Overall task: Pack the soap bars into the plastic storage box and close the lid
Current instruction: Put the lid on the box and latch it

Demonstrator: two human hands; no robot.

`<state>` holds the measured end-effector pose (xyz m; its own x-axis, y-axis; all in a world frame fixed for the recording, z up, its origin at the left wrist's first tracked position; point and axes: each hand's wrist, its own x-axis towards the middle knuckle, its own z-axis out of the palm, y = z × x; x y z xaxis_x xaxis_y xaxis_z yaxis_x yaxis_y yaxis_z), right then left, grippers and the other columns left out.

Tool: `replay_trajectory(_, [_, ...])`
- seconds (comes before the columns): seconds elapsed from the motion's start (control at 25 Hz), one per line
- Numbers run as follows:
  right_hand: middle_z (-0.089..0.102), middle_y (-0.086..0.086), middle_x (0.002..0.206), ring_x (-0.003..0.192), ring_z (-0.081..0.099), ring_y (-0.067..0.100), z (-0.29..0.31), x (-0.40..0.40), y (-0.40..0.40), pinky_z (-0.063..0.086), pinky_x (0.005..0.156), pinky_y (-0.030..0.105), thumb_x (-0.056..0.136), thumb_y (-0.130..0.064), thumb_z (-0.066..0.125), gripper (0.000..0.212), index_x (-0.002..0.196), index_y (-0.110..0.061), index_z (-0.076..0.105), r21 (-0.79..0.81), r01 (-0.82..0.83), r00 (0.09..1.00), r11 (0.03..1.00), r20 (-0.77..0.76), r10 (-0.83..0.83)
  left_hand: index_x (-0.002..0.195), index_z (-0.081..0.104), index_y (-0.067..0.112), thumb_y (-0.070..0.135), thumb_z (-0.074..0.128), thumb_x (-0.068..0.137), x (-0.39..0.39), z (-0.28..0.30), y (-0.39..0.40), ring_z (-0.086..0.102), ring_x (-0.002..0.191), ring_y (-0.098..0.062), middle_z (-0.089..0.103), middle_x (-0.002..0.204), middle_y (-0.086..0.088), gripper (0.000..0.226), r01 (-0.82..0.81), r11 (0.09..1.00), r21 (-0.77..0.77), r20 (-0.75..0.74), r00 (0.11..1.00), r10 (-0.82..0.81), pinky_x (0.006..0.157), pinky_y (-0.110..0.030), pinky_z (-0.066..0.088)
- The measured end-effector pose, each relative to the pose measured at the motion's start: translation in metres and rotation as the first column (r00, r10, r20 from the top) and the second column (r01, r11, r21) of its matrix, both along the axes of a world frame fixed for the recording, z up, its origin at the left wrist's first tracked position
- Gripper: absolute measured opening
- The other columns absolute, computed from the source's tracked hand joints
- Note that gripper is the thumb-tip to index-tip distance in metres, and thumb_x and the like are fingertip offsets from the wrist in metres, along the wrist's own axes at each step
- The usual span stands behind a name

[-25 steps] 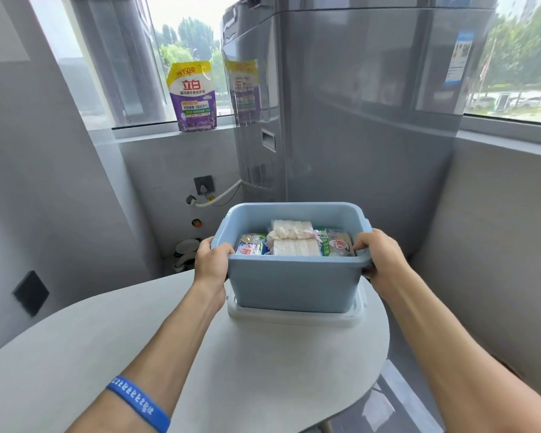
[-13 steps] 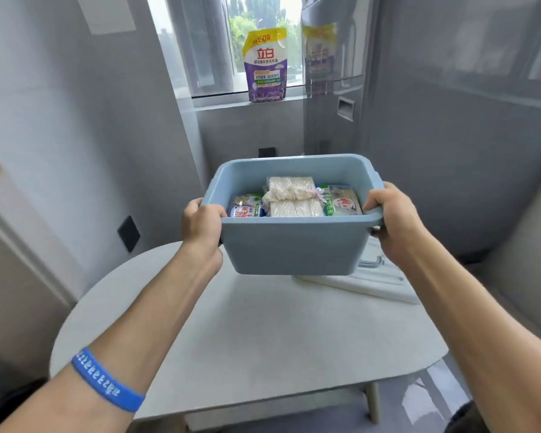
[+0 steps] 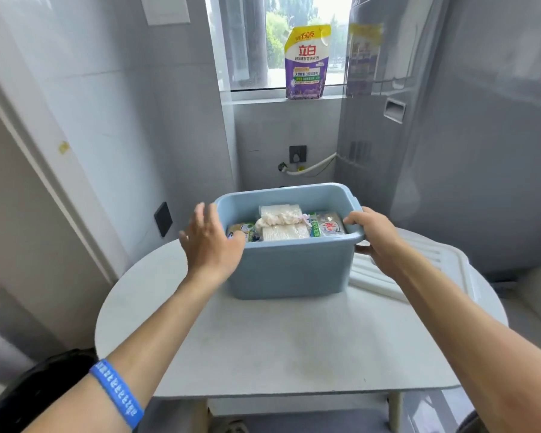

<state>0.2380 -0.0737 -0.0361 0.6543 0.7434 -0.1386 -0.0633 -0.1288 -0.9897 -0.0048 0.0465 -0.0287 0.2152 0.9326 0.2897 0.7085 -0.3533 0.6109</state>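
Our right hand [image 3: 377, 237] grips the box [image 3: 289, 265] rim to keep it steady on the table [image 3: 263, 345]. Our left hand [image 3: 208, 242] is spread open beside it. The soap bars [image 3: 283, 226] sit inside; the lid [image 3: 419, 264] waits under our right hand.

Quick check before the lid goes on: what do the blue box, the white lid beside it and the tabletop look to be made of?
Blue box: looks like moulded plastic, matte to satin, with smooth walls, rounded corners and a rolled rim.
White lid: likely rigid plastic, slightly glossy, with moulded ribs across its top.
Tabletop: pale, matte, faintly mottled slab with a thin edge; could be sintered stone or laminate, I cannot tell which.
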Motion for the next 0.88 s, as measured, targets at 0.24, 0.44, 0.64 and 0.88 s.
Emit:
replay_trajectory(0.24, [0.067, 0.002, 0.099, 0.094, 0.064, 0.023, -0.023, 0.038, -0.029, 0.045, 0.074, 0.037, 0.090, -0.052, 0.052, 0.036, 0.093, -0.019, 0.066, -0.253, 0.093, 0.943, 0.963, 0.333, -0.003, 0.108, 0.064, 0.018, 0.054, 0.066, 0.076, 0.059, -0.007, -0.050, 0.056, 0.103, -0.024, 0.066, 0.109, 0.000, 0.048, 0.634, 0.686, 0.357, -0.512, 0.747, -0.424, 0.086, -0.038, 0.047])
replay_trajectory(0.44, [0.046, -0.003, 0.136, 0.124, 0.041, 0.026, -0.065, 0.066, -0.069, 0.040, 0.090, 0.039, 0.065, -0.062, 0.074, 0.085, 0.136, -0.023, 0.048, -0.807, 0.126, 0.525, 0.577, 0.548, 0.652, 0.084, 0.063, 0.015, 0.038, 0.077, 0.074, 0.069, -0.007, -0.040, 0.062, 0.081, -0.026, 0.066, 0.086, 0.000, 0.029, 0.601, 0.646, 0.472, -0.462, 0.792, -0.399, 0.059, -0.032, 0.043])
replay_trajectory(0.64, [0.044, 0.001, 0.106, 0.104, 0.044, 0.025, -0.069, 0.067, -0.071, 0.045, 0.084, 0.039, 0.056, -0.066, 0.075, 0.076, 0.112, -0.017, 0.058, -0.699, 0.288, 0.472, 0.655, 0.698, 0.538, 0.072, 0.060, 0.014, 0.033, 0.086, 0.064, 0.066, -0.006, -0.041, 0.063, 0.066, -0.028, 0.066, 0.072, -0.001, 0.033, 0.605, 0.601, 0.522, -0.441, 0.795, -0.418, 0.052, -0.027, 0.034])
replay_trajectory(0.88, [0.050, 0.000, 0.102, 0.106, 0.047, 0.026, -0.062, 0.068, -0.085, 0.038, 0.079, 0.043, 0.048, -0.071, 0.072, 0.073, 0.095, -0.016, 0.056, -0.712, 0.392, 0.492, 0.582, 0.697, 0.521, 0.072, 0.060, 0.014, 0.035, 0.083, 0.067, 0.074, -0.005, -0.040, 0.062, 0.070, -0.029, 0.067, 0.075, -0.002, 0.031, 0.578, 0.625, 0.525, -0.434, 0.813, -0.388, 0.053, -0.030, 0.039])
